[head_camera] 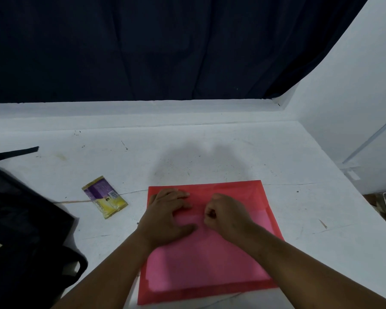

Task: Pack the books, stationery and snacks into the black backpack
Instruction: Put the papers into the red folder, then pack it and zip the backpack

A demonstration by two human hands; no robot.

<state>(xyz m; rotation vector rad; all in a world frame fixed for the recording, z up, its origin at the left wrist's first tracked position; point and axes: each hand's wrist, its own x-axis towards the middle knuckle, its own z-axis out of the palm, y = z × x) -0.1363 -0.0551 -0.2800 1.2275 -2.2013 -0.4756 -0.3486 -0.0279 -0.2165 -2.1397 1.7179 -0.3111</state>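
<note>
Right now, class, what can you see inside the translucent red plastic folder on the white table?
Through the translucent red plastic folder a paler pink sheet shows inside. Both hands, left and right, rest on its middle and cover what lies there; any writing cannot be made out.

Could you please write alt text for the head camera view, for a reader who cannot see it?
Two hands work on a red plastic document folder lying on a white table: the left hand rests flat on it, the right hand is curled at its flap. A purple and yellow snack packet and a black backpack lie to the left.
</note>
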